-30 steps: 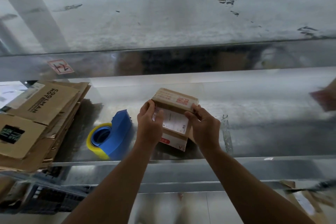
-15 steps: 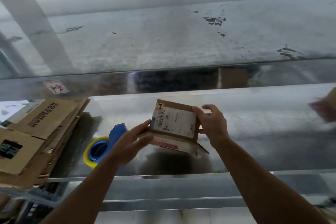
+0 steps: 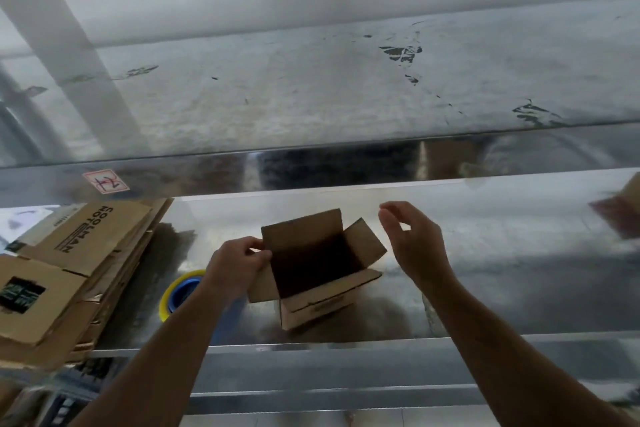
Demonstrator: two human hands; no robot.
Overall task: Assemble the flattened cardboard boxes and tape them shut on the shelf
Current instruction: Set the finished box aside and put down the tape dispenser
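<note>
Leftmost, the stack of flattened boxes [image 3: 69,274] lies at the left end of the shelf [image 3: 485,288] with the tape dispenser [image 3: 180,291] just beside it. My left hand [image 3: 235,267] pinches the left flap of the small box [image 3: 317,269], which stands open-topped near the shelf's front edge, about midway along. I judge it light, thin and easily creased, best held at the flap folds; my right hand [image 3: 412,243] hovers just right of it, fingers loosely curled, holding nothing.
</note>
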